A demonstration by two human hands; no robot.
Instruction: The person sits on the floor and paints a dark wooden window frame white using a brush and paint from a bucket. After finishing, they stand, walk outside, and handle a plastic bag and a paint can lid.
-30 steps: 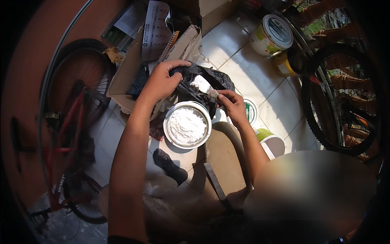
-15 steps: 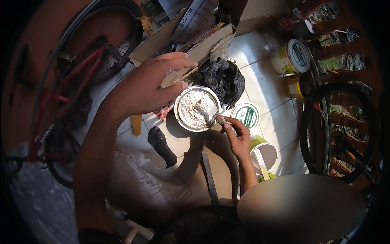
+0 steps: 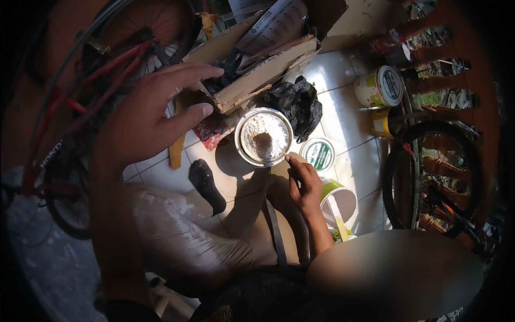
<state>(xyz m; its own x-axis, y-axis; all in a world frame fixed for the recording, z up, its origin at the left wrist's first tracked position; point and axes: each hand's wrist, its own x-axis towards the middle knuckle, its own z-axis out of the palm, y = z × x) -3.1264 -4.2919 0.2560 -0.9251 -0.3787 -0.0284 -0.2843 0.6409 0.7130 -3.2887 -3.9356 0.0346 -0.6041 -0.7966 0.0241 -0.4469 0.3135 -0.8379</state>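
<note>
A round metal bowl (image 3: 243,154) holds white powder (image 3: 257,124), heaped and uneven. In the powder lies a brownish patch; whether it is a hollow or a tool's blade I cannot tell. My right hand (image 3: 307,185) is at the bowl's near right rim, its index finger and thumb pinching there and the other fingers curled. No tool handle shows in it now. My left hand (image 3: 161,115) hovers left of the bowl with fingers stretched and apart, holding nothing. A red-and-white packet (image 3: 210,134) lies on the floor beside the bowl.
Behind the bowl are a black plastic bag (image 3: 294,104) and a cardboard box (image 3: 268,75). To the right: a green-and-white lid (image 3: 318,154), an open tub (image 3: 343,196), a lidded pail (image 3: 381,87), a yellow can (image 3: 382,123) and a bicycle wheel (image 3: 390,193). A red bicycle (image 3: 80,102) stands left.
My left hand has moved left, away from the bowl. My right hand no longer shows the putty knife's handle; its fingertips have come to the bowl's rim. The view has shifted slightly.
</note>
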